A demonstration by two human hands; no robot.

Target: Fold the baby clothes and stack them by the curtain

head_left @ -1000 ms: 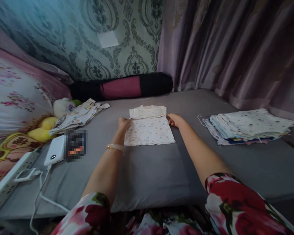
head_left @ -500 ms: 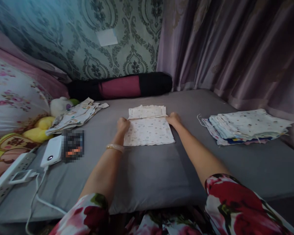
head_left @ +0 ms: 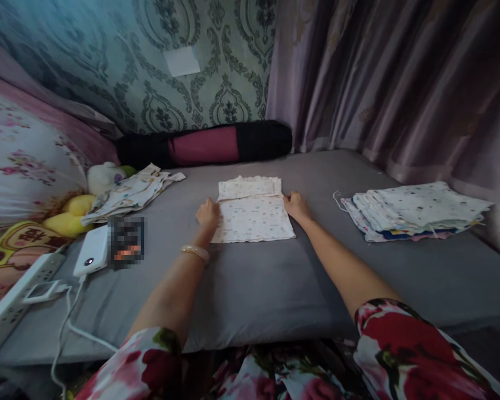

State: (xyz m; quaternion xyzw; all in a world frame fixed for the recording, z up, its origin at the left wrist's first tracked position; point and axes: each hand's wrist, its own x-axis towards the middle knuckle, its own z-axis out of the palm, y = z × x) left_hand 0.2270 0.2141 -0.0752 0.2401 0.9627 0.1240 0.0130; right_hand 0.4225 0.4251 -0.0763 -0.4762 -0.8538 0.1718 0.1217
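Note:
A white cloth [head_left: 252,221] with a small scattered print lies flat on the grey bed, its far part folded into a band with a wavy far edge. My left hand [head_left: 208,214] is closed at the cloth's left edge, just below the fold, and a bangle circles that wrist. On the opposite edge, my right hand [head_left: 296,206] is closed with its fingertips at the cloth's right side. The fingertips of both hands are partly hidden.
A stack of folded printed clothes [head_left: 420,208] lies on the right. At left are loose printed clothes [head_left: 135,191], plush toys [head_left: 73,214], a white power bank [head_left: 92,250], a blurred-out item [head_left: 126,243] and a power strip [head_left: 23,291]. A black-and-maroon long bag [head_left: 204,146] lies along the wall.
Both hands stay at the cloth's sides; the right fingers have shifted slightly along its edge. The cloth keeps nearly the same shape, and the view has tilted a little.

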